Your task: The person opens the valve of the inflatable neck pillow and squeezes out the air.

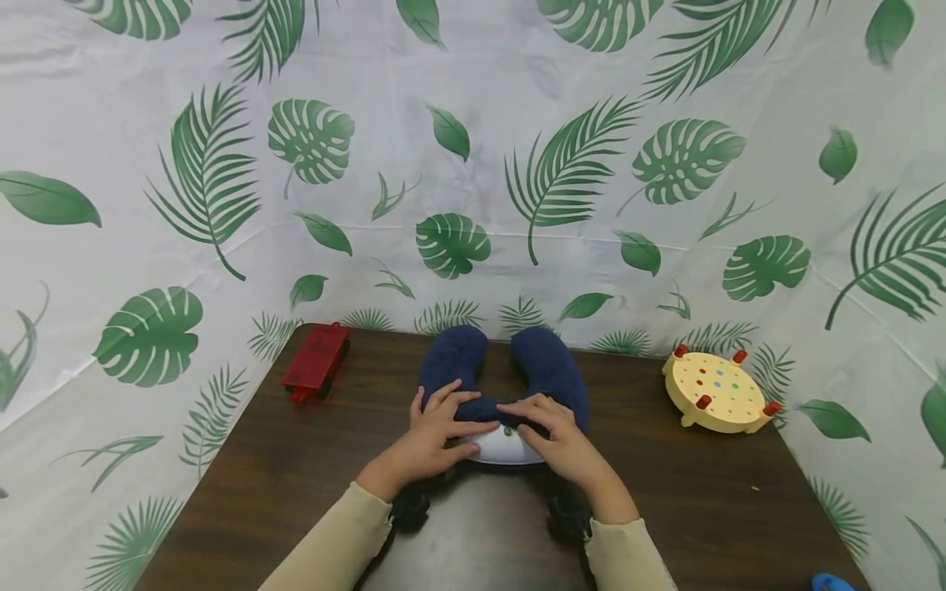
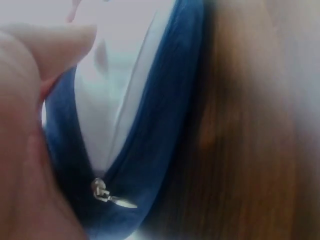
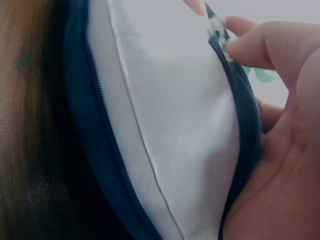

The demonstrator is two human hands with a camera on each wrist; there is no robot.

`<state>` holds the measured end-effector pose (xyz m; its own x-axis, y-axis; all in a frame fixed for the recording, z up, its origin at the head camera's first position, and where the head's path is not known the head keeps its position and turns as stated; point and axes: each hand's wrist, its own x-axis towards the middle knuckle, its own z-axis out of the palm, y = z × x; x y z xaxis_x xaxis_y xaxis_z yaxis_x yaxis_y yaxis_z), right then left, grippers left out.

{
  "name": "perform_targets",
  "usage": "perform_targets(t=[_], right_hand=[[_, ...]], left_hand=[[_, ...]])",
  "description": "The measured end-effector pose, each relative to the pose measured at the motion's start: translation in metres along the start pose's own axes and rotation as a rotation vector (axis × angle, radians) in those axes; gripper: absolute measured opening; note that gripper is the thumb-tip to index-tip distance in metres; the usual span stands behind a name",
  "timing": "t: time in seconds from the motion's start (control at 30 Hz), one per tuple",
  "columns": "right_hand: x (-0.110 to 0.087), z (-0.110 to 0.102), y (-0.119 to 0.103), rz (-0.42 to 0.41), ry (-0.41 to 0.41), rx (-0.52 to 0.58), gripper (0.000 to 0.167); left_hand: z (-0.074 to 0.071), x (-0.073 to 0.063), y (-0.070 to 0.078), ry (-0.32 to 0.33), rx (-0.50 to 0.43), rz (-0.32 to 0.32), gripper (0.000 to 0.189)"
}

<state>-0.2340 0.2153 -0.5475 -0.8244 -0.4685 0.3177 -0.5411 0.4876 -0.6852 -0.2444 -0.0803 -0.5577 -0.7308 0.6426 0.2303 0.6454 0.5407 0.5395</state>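
A navy U-shaped neck pillow (image 1: 554, 361) lies on the table, its curved end towards me. Its cover is unzipped there, and a white inner cushion (image 1: 502, 451) shows in the gap. My left hand (image 1: 424, 439) rests on the pillow's left side with fingers spread; its thumb (image 2: 60, 45) reaches over the opening. With my right hand (image 1: 567, 447) I pinch the cover's upper edge between thumb and finger, by a small metal snap (image 3: 217, 29). A silver zipper pull (image 2: 120, 201) hangs at one end of the opening.
On the dark wooden table (image 1: 636, 509), a red toy cart (image 1: 316, 361) stands at the back left. A round yellow pegged toy (image 1: 717, 394) sits at the back right. Part of a blue thing (image 1: 831, 583) shows at the bottom right. Leaf-patterned cloth (image 1: 384, 164) hangs behind.
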Motion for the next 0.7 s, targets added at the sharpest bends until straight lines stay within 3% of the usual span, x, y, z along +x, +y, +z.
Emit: perform_targets(t=[0.17, 0.3, 0.5, 0.7], right_hand=[[-0.001, -0.002, -0.001, 0.004, -0.022, 0.037, 0.025], [0.0, 0.0, 0.0, -0.009, 0.005, -0.03, 0.03], [0.002, 0.005, 0.003, -0.067, 0.105, -0.083, 0.034], [0.002, 0.01, 0.003, -0.072, 0.156, -0.094, 0.026]], left_hand=[[0.004, 0.001, 0.004, 0.032, 0.068, -0.033, 0.053], [0.004, 0.003, 0.006, 0.043, 0.053, -0.052, 0.053], [0.001, 0.006, 0.006, 0.063, -0.002, -0.022, 0.049], [-0.015, 0.008, 0.005, 0.133, -0.156, -0.037, 0.04]])
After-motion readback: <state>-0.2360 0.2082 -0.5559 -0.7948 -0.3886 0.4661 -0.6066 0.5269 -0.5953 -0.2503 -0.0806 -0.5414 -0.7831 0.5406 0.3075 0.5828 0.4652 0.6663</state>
